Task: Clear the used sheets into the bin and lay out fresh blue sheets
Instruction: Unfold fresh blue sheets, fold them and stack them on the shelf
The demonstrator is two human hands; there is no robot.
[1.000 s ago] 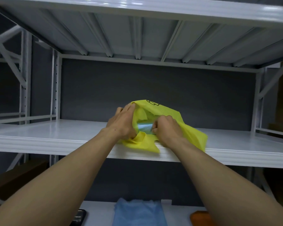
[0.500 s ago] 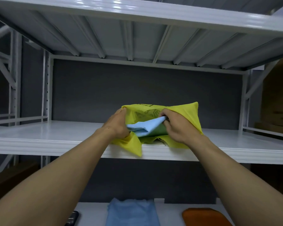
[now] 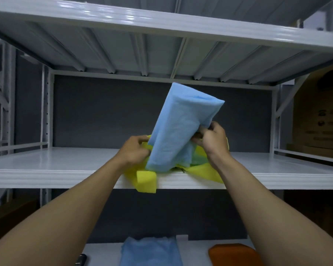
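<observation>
Head view: your right hand (image 3: 211,140) pinches the folded blue sheets (image 3: 183,127) at their lower right edge, fingers curled tight onto the fabric. The bundle stands tilted, top leaning right, raised above the white shelf (image 3: 46,166); its bottom end sits in the mouth of the yellow bag (image 3: 145,179). Your left hand (image 3: 134,150) grips the bag's rim on the left side, fingers curled round the yellow material, just beside the bundle's left edge. The bag lies crumpled on the shelf's front lip, with one flap hanging over the edge. On the surface below, a second blue sheet (image 3: 150,252) lies flat between your forearms, an orange object (image 3: 233,254) to its right, a dark object (image 3: 81,260) to its left, partly cut off by the frame. A cardboard box (image 3: 319,116) stands far right, beyond the rack's upright.
</observation>
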